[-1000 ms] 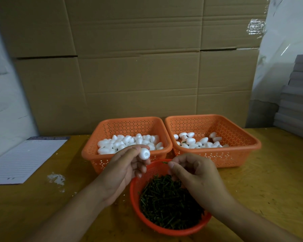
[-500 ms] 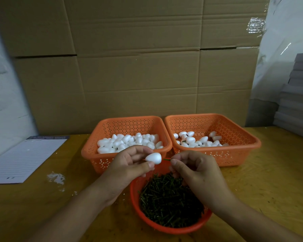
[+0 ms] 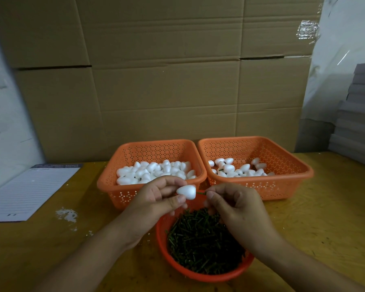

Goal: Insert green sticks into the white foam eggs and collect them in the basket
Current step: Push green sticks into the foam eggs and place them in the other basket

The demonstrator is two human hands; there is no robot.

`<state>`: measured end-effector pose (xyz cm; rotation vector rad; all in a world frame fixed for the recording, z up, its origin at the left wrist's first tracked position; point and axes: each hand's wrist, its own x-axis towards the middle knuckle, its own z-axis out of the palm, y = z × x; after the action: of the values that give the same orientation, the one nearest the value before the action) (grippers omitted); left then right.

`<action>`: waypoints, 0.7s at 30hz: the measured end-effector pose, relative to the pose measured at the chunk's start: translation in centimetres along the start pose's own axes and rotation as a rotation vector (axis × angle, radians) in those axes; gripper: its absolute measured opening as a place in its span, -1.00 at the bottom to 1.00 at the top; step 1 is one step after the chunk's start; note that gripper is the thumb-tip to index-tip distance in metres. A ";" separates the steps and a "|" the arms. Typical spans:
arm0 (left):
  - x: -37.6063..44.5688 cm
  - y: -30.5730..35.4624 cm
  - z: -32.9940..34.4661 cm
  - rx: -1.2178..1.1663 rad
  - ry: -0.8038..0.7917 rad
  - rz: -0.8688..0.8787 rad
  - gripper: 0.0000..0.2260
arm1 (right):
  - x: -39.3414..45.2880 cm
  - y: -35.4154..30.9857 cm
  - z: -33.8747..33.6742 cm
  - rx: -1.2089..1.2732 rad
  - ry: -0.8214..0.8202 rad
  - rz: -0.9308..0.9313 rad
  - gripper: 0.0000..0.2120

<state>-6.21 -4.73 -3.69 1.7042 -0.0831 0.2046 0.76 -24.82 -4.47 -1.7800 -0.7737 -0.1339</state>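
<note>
A: While a wall of flattened cardboard (image 3: 167, 81) fills the background, what sits on the yellow wooden worktop (image 3: 325, 207) in front of it?

B: Taking the round orange basket (image 3: 200, 272) of green sticks (image 3: 202, 245) as the landmark: behind it and to the left stands a rectangular orange basket (image 3: 122, 186) heaped with plain white foam eggs (image 3: 154, 170). Behind it and to the right stands a second rectangular orange basket (image 3: 282, 186), holding fewer eggs (image 3: 238, 169), at least one with a green stick showing. The two rectangular baskets stand just beside each other.

A: And farther out?

B: Well to the left of the round basket lies a lined sheet of paper (image 3: 30, 192), with white crumbs (image 3: 67, 214) on the wood between the two. Far to its right, at the frame's edge, rises a stack of grey boards (image 3: 358, 114).

A: The hands?

B: Both are raised above the round basket's far rim. The left hand (image 3: 156, 199) grips a single white foam egg (image 3: 187, 192) between thumb and fingertips, blunt end turned right. The right hand (image 3: 236, 205), fingers curled, pinches one green stick (image 3: 201, 193), whose free end meets the egg's blunt end. How deep it has gone in cannot be told.
</note>
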 end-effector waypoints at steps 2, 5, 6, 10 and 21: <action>0.0 0.1 0.1 0.021 -0.008 0.003 -0.70 | -0.1 0.0 0.0 0.000 -0.002 -0.004 -0.84; -0.1 0.1 0.2 0.042 -0.018 0.006 -0.69 | -0.1 0.1 0.0 -0.007 -0.010 -0.014 -0.84; -0.1 0.1 0.2 0.046 -0.019 0.007 -0.69 | -0.1 0.1 0.0 -0.008 -0.013 -0.018 -0.85; -0.1 0.1 0.3 0.064 -0.024 0.007 -0.70 | -0.1 0.2 0.1 -0.019 -0.017 -0.033 -0.83; -0.1 -0.1 0.5 0.034 -0.041 0.026 -0.73 | -0.2 0.1 -0.1 -0.011 -0.073 -0.033 -0.89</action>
<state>-6.23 -5.25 -3.83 1.7420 -0.1329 0.1915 0.68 -24.98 -4.58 -1.7907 -0.8564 -0.0953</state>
